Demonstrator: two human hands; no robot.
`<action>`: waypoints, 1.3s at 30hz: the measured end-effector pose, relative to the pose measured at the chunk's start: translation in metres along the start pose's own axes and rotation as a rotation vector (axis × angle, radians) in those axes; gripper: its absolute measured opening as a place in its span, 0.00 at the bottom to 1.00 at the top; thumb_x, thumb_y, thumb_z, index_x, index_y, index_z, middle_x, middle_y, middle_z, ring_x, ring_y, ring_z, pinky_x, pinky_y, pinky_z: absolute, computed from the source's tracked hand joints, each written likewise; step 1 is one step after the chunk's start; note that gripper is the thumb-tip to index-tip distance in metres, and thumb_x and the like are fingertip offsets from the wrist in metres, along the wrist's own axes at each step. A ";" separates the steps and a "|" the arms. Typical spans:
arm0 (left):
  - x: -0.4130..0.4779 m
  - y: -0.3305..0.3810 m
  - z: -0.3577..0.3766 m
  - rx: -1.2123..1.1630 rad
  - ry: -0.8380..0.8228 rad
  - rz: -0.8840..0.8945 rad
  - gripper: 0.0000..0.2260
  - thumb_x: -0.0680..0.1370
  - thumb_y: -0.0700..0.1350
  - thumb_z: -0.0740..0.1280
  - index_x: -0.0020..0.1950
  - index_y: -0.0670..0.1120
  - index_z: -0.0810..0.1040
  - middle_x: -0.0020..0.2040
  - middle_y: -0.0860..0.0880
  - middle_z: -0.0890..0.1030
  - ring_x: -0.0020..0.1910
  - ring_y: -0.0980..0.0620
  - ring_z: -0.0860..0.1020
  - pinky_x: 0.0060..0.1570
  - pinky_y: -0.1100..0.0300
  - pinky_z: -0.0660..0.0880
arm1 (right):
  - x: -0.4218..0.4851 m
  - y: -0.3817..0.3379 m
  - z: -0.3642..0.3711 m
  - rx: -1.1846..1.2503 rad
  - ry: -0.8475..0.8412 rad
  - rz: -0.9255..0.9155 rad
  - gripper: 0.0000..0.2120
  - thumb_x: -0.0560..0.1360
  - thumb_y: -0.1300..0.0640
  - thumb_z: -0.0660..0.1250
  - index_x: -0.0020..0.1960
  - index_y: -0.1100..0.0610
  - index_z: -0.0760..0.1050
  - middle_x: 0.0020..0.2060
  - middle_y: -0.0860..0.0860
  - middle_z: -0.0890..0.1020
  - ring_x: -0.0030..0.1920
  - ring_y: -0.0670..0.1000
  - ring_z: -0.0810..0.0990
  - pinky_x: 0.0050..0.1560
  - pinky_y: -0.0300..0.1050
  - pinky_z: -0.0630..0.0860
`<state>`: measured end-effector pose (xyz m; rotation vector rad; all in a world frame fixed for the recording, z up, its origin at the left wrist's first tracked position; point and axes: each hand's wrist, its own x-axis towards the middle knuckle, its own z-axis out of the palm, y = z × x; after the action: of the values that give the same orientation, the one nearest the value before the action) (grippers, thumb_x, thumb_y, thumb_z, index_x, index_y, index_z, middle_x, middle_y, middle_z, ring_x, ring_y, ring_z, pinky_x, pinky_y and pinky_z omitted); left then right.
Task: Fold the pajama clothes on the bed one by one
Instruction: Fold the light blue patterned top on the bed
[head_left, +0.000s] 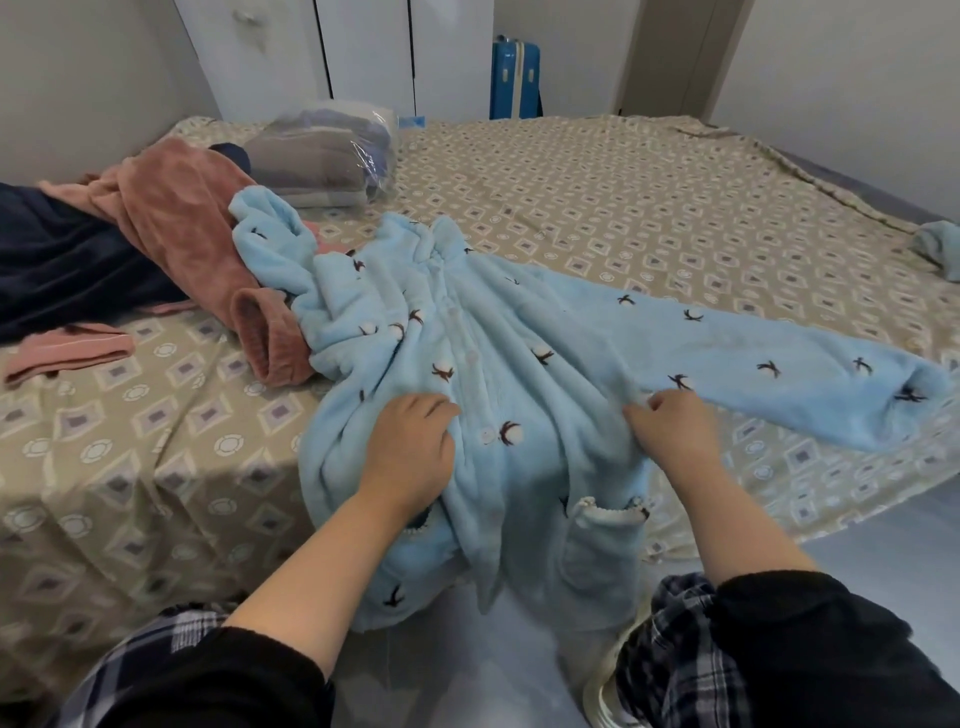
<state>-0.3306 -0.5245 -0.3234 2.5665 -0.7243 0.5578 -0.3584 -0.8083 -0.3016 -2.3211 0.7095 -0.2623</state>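
A light blue fleece pajama top (498, 374) with small dark and white motifs lies front up over the near corner of the bed (623, 208). Its hem hangs off the edge. One sleeve stretches out flat to the right; the other is bunched at the upper left. My left hand (410, 452) lies on the left half of the front with fingers curled into the fabric. My right hand (670, 431) grips the fabric under the right sleeve, near the armpit.
A pink fleece garment (192, 244) and a dark navy one (67, 260) lie heaped at the left, with a thin pink piece (67, 353) in front. A clear bag of folded grey clothes (322, 156) sits behind. A small blue item (935, 244) lies at the right edge. A blue suitcase (514, 78) stands beyond.
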 end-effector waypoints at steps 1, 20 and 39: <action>0.003 0.002 0.001 -0.013 0.006 -0.040 0.19 0.73 0.43 0.53 0.50 0.39 0.82 0.46 0.44 0.83 0.43 0.43 0.80 0.47 0.50 0.77 | -0.002 0.000 0.002 -0.085 -0.076 -0.017 0.21 0.73 0.57 0.66 0.27 0.57 0.60 0.22 0.53 0.64 0.24 0.51 0.64 0.26 0.43 0.58; 0.089 0.063 0.079 0.237 -0.355 -0.195 0.36 0.72 0.61 0.34 0.79 0.51 0.50 0.79 0.46 0.52 0.77 0.44 0.52 0.73 0.42 0.47 | 0.164 -0.048 0.002 -0.323 -0.082 -0.178 0.27 0.81 0.50 0.59 0.75 0.59 0.58 0.74 0.57 0.58 0.60 0.60 0.75 0.51 0.48 0.70; 0.090 0.061 0.083 0.210 -0.342 -0.176 0.35 0.72 0.63 0.36 0.79 0.55 0.47 0.80 0.48 0.51 0.78 0.46 0.51 0.73 0.43 0.45 | 0.241 -0.035 0.041 -0.461 -0.073 -0.085 0.32 0.78 0.59 0.57 0.78 0.59 0.48 0.76 0.60 0.49 0.74 0.62 0.54 0.70 0.54 0.59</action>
<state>-0.2726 -0.6479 -0.3333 2.9252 -0.5619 0.1438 -0.1282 -0.8977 -0.3104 -2.7855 0.6899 -0.0525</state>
